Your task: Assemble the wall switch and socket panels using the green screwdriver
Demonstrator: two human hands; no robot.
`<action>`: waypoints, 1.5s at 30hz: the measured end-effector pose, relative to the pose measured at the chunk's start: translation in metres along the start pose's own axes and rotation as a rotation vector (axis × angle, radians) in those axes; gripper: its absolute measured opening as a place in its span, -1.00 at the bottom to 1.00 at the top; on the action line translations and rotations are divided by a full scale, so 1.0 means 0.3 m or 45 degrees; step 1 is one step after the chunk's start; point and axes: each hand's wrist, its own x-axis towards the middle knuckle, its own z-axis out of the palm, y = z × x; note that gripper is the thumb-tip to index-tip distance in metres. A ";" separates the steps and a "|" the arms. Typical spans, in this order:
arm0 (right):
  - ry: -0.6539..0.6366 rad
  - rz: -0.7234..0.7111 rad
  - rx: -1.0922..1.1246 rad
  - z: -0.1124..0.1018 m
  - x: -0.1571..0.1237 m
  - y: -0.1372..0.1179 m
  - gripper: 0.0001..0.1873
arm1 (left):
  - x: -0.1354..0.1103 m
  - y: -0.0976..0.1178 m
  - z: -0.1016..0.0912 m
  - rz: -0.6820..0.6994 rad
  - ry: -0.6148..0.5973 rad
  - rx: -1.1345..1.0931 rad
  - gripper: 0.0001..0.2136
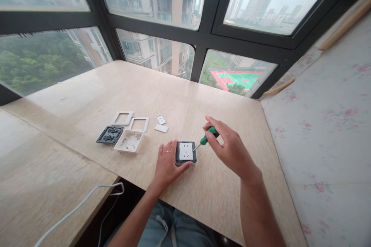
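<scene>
While the left hand (169,166) pinches a square grey-and-white plastic socket (186,151) and the right hand (228,146) a green-handled screwdriver (205,140), white plastic frames (146,124) left of both are still off.

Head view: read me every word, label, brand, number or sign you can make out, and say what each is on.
No text can be read anywhere in this view.
Socket: slots show, but no legible lettering.
Dark module: moulded detail, too small to tell whether any is lettering.
Screwdriver: no readable mark; the handle is partly covered.
</scene>
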 end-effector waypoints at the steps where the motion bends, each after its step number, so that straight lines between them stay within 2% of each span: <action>1: -0.025 -0.011 0.038 0.003 -0.002 -0.003 -0.58 | 0.000 0.001 -0.001 -0.002 -0.001 0.001 -0.18; 4: -0.009 0.002 0.012 0.019 -0.002 -0.015 -0.55 | -0.001 0.002 -0.002 -0.005 -0.004 0.003 -0.17; 10: 0.079 0.256 -0.590 0.022 0.003 -0.044 -0.39 | 0.000 0.004 -0.006 -0.009 -0.025 -0.003 -0.19; 13: 0.077 0.353 -0.730 0.010 0.001 -0.043 -0.38 | -0.001 0.004 -0.006 -0.006 -0.028 -0.006 -0.19; 15: 0.080 0.373 -0.689 0.007 0.001 -0.035 -0.42 | -0.002 0.005 -0.006 -0.008 -0.032 -0.005 -0.18; 21: 0.057 0.261 -0.251 0.019 -0.001 -0.024 -0.66 | -0.002 0.008 -0.004 -0.001 -0.018 0.000 -0.17; 25: 0.034 0.215 -0.164 0.018 -0.011 -0.025 -0.69 | -0.001 0.009 -0.005 -0.006 -0.024 0.004 -0.17; 29: -0.021 0.163 0.042 0.010 -0.006 -0.019 -0.65 | 0.001 0.011 -0.010 -0.011 -0.030 -0.002 -0.16; 33: -0.055 0.112 0.081 0.019 0.012 -0.029 -0.72 | 0.002 0.011 -0.008 -0.013 -0.027 -0.011 -0.17; 37: 0.009 0.030 0.100 0.041 0.024 -0.040 -0.76 | -0.006 0.000 -0.006 -0.010 0.013 -0.089 -0.16; 41: 0.043 0.010 0.139 0.051 0.023 -0.033 -0.71 | 0.002 0.019 -0.064 -0.047 0.177 -0.365 -0.33; 43: 0.063 0.011 0.139 0.052 0.022 -0.029 -0.66 | 0.027 0.057 -0.123 0.024 0.225 -0.474 -0.45; 45: 0.126 0.042 0.099 0.051 0.021 -0.030 -0.61 | 0.066 0.105 -0.183 0.144 0.182 -0.553 -0.50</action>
